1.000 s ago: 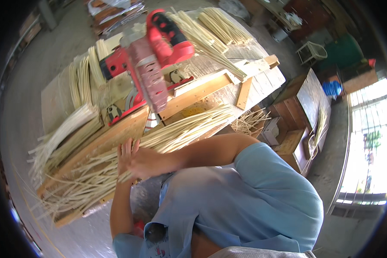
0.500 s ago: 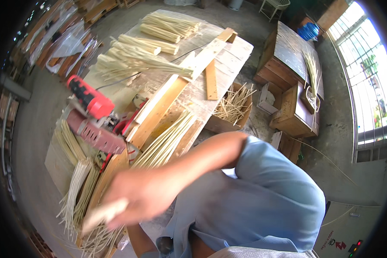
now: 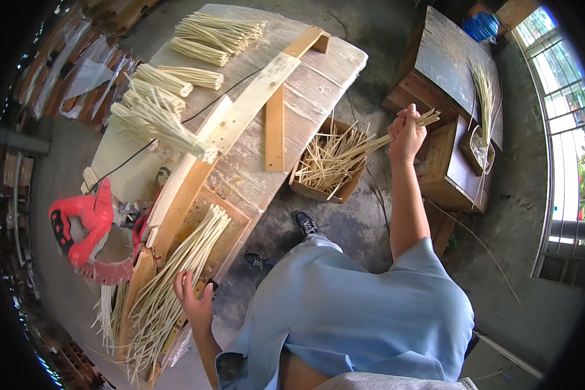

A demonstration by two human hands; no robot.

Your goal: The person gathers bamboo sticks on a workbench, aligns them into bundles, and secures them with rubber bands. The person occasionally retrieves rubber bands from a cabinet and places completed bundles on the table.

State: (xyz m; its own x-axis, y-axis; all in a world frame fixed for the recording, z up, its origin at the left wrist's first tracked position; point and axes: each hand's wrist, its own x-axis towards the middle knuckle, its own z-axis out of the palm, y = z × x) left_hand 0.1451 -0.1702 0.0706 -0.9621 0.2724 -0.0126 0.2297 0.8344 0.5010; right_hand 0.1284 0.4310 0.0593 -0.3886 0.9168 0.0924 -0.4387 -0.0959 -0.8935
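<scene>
Raised at the end of my outstretched right arm, my right hand [image 3: 406, 135] is closed around a small bundle of thin pale sticks [image 3: 429, 118]. The bundle's other end slants down toward a cardboard box [image 3: 356, 186] filled with loose sticks; whether they touch I cannot tell. My left hand [image 3: 195, 304], fingers spread, is beside a long bundle of pale sticks [image 3: 205, 240] lying along a wooden trough on the bench. Nothing shows in that hand. A red power saw [image 3: 88, 224] with a round guard stands at the left of this bundle.
More cut bundles [image 3: 218, 32] lie at the far end of the workbench [image 3: 312, 84]. A wooden fence [image 3: 247, 107] runs along it, with a black cord crossing. Wooden cabinets [image 3: 458, 153] stand at right, beside a barred window [image 3: 565, 149]. Plastic-wrapped wood [image 3: 88, 71] is piled at far left.
My right hand has swung from the near left, over the bench, out to the right beside the box. My left hand has come into sight. The view has shifted, and the saw appears lower.
</scene>
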